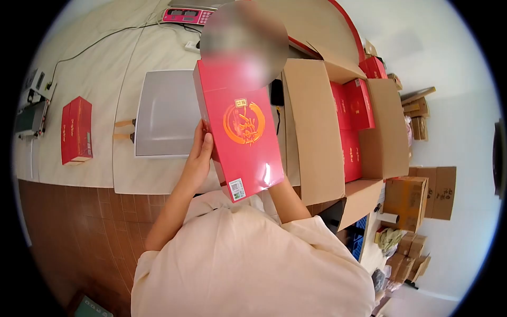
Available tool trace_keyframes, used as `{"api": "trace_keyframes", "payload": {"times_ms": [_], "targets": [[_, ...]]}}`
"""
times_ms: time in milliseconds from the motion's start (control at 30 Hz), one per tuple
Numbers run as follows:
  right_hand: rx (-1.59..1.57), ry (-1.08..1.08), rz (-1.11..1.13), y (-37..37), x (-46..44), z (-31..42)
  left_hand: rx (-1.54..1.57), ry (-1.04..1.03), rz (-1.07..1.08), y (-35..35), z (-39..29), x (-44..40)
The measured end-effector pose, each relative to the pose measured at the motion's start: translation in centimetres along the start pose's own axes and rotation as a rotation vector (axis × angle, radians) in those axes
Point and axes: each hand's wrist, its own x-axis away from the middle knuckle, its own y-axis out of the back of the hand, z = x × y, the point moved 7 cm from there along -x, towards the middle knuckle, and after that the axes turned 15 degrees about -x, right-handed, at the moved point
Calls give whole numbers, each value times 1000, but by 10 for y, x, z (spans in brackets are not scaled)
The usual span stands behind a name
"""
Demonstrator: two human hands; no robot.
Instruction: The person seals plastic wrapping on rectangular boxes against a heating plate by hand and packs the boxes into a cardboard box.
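Observation:
A long red box (232,153) with a gold round emblem and a white label is held up in front of my body. My left hand (199,158) grips its left side, with the thumb and fingers against the edge. Behind the box's lower right end, my right hand is hidden; only the forearm shows. To the right stands an open cardboard carton (317,127) holding several red boxes (348,153). A grey tray (166,113) lies on the table left of the held box.
Another red box (76,130) lies at the table's left. A pink scale (186,16) and cables are at the back. A blurred patch covers the top middle. More cartons (404,203) stand at the right, and a machine (33,113) is at the far left.

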Motion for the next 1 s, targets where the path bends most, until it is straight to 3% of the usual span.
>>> {"api": "trace_keyframes", "payload": {"times_ms": [300, 433, 533, 633, 800, 900, 1000], "targets": [[-80, -39, 109, -8, -4, 8, 180, 163, 234, -30, -1, -1], [-94, 22, 39, -14, -2, 8, 88, 51, 142, -27, -3, -16], [117, 197, 0, -14, 2, 19, 73, 161, 134, -29, -10, -15], [263, 179, 80, -3, -4, 25, 166, 240, 114, -30, -8, -18], [-61, 75, 14, -9, -14, 16, 303, 232, 60, -29, -2, -22], [58, 165, 112, -21, -13, 10, 343, 285, 36, -27, 5, -24], [-41, 80, 53, -19, -16, 6, 330, 248, 36, -27, 12, -27]]}}
